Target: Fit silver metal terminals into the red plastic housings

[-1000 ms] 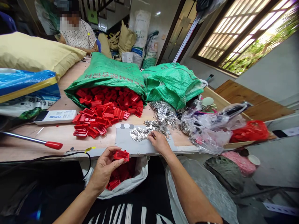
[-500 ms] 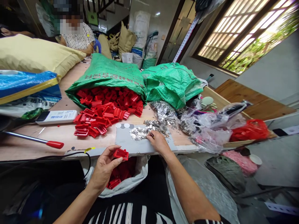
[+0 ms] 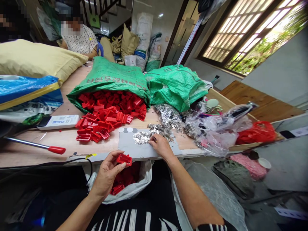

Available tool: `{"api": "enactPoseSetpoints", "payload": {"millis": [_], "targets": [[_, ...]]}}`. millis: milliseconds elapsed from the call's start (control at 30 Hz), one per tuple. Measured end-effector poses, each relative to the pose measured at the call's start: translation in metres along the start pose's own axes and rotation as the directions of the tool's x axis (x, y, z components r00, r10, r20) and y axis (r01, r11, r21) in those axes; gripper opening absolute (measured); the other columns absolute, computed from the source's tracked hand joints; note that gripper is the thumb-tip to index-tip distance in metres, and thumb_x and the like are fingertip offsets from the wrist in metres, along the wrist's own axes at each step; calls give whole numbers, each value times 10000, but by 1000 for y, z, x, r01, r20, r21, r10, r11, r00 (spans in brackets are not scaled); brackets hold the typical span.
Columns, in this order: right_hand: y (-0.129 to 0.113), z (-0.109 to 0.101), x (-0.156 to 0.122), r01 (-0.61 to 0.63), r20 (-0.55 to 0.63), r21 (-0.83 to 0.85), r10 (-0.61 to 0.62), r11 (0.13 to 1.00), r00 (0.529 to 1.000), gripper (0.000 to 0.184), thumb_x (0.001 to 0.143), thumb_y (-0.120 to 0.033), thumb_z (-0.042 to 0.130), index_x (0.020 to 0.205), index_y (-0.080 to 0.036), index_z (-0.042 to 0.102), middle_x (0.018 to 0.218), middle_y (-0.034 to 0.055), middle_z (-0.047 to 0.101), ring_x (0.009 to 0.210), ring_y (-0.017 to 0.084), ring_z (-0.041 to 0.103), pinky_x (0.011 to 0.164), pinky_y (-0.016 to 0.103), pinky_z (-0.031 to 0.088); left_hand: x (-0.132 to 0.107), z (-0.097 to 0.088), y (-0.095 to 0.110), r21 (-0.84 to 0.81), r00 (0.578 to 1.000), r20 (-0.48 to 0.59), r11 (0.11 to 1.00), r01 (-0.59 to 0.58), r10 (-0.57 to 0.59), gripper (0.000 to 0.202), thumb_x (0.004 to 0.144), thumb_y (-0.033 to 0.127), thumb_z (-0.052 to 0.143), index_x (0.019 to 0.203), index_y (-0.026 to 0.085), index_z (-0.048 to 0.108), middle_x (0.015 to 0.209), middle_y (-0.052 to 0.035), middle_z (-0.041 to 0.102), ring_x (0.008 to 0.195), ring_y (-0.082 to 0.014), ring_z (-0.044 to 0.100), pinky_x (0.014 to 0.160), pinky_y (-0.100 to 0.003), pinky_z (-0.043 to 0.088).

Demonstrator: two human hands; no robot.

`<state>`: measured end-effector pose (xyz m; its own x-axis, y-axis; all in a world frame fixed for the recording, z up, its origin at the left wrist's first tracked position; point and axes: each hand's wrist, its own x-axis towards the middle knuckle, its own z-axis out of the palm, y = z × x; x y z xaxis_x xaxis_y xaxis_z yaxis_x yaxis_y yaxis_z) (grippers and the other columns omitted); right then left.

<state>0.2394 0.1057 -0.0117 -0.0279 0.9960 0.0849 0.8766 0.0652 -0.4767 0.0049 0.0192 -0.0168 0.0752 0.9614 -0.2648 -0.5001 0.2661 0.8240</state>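
My left hand [image 3: 107, 175] holds a small red plastic part [image 3: 124, 159] between thumb and fingertips, just off the table's near edge and above a white bag of red parts [image 3: 130, 187]. My right hand [image 3: 160, 146] rests on a grey board [image 3: 130, 147], its fingers pinched at a heap of small silver metal pieces [image 3: 144, 137]. What the fingertips grip is too small to make out. Many more red parts [image 3: 106, 117] spill from a green sack [image 3: 113, 77] onto the wooden table [image 3: 60, 141].
A second green sack [image 3: 176, 84], clear plastic bags [image 3: 216, 130], a red bag [image 3: 256, 133], a white remote [image 3: 59, 121], a red-tipped metal rod [image 3: 36, 146], a blue sack [image 3: 26, 94] and a yellow sack [image 3: 36, 59] crowd the table. A person [image 3: 78, 37] sits at the far end.
My right hand has slid slightly left along the silver pieces. My left hand and its red part have barely moved. The view shifted a little.
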Motion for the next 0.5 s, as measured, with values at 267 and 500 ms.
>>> {"api": "enactPoseSetpoints", "payload": {"millis": [267, 500], "targets": [[8, -3, -4, 44, -70, 98, -37, 994, 997, 73, 817, -191, 505, 836, -208, 574, 832, 17, 644, 774, 164, 578, 710, 261, 400, 0, -2, 7, -90, 993, 73, 991, 99, -93, 436, 680, 200, 754, 1095, 205, 620, 963, -46, 688, 883, -189, 657, 828, -329, 525], [-20, -3, -27, 91, -29, 373, -86, 923, 996, 95, 840, -231, 502, 771, -196, 556, 739, -2, 583, 685, 139, 534, 656, 243, 413, 3, 2, 7, -89, 993, 66, 990, 105, -99, 466, 696, 217, 748, 1144, 219, 623, 964, -33, 680, 875, -158, 645, 804, -278, 524]]}}
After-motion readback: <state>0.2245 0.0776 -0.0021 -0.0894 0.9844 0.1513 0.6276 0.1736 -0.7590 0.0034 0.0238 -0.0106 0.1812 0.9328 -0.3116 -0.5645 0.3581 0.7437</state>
